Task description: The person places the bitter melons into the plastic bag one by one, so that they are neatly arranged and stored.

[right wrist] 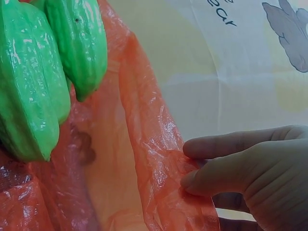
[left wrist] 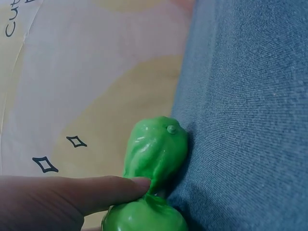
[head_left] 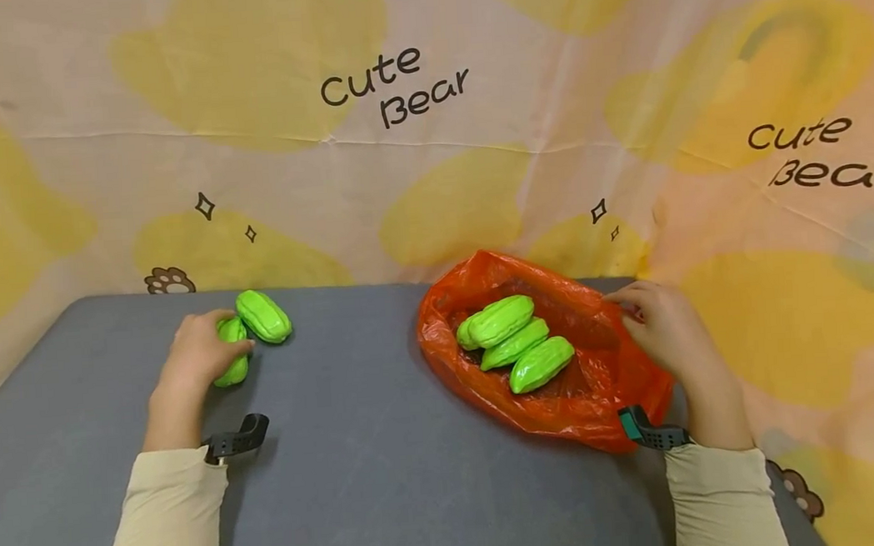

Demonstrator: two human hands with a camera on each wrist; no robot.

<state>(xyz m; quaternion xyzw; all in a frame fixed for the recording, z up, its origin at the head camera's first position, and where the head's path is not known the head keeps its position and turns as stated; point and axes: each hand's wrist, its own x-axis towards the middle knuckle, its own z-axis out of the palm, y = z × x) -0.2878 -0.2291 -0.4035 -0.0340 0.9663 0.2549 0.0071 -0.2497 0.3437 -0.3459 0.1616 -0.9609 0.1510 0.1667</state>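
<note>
Cream on both arms, long and plain! Left sleeve point(head_left: 168, 523), soft folds, cuff slightly rumpled; right sleeve point(head_left: 725, 502) matches, creases stacking up nicely. Now wrist gear: left mount point(head_left: 237, 440), black, chunky, bent upward at end. And right mount point(head_left: 653, 431): dark grey, dotted with small holes, teal-green panel at tip! Left hand point(head_left: 199, 348), right hand point(head_left: 661, 326), both bare.

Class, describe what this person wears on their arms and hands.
The left hand and right hand are ungloved. Both arms have long, wrinkled cream sleeves. Each wrist carries a dark device with small holes; the right device also shows a teal patch.
</note>
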